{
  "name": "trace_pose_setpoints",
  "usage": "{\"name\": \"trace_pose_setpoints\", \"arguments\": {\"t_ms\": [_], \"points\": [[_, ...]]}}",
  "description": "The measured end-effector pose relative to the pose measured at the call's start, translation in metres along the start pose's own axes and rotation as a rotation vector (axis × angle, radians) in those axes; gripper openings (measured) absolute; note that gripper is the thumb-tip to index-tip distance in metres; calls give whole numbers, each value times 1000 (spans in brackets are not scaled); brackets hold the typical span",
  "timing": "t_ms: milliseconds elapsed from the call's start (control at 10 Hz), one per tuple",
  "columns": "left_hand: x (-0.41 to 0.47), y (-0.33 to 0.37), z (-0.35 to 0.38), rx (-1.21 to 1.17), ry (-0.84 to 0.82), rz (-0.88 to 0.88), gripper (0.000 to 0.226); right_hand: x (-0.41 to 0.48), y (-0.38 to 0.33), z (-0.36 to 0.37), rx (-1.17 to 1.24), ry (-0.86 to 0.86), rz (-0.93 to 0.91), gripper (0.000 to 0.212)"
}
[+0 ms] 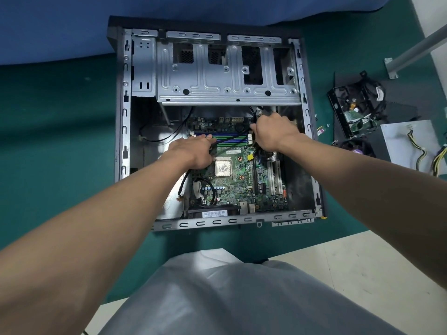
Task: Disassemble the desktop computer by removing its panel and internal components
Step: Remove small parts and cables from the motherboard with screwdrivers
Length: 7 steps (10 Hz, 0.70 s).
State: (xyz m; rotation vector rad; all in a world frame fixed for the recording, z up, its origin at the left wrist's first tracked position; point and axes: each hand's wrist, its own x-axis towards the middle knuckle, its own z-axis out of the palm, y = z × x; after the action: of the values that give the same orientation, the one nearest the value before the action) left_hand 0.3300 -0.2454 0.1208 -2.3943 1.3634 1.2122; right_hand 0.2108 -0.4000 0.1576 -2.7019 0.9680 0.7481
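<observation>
i see even, bright light from above, shadows soft; a pale glare patch sits on the case floor [154,143] and the drive cage [217,78] shines. the wide lens bows the edges; the centre is sharp, the grey cloth [217,298] below soft.

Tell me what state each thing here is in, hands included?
Computer case, lying flat, side panel off.
Drive cage, looks empty.
Motherboard, still inside the case.
Processor, bare, no cooler on it.
Left hand, gripping black cable.
Right hand, gripping cable bundle.
Power supply, out, lying beside case.
Hard drive, out, lying beside case.
</observation>
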Motion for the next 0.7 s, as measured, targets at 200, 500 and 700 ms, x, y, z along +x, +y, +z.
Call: {"name": "trace_pose_setpoints", "arguments": {"t_ms": [200, 500, 700], "points": [[1, 0, 2, -20, -4, -7, 63, 1, -2, -3, 127, -60, 7, 6], [0, 0, 3, -20, 0, -2, 63, -1, 1, 1, 80, -13, 31, 4], [0, 0, 3, -17, -3, -1, 64, -1, 1, 0, 96, -37, 59, 32]]}}
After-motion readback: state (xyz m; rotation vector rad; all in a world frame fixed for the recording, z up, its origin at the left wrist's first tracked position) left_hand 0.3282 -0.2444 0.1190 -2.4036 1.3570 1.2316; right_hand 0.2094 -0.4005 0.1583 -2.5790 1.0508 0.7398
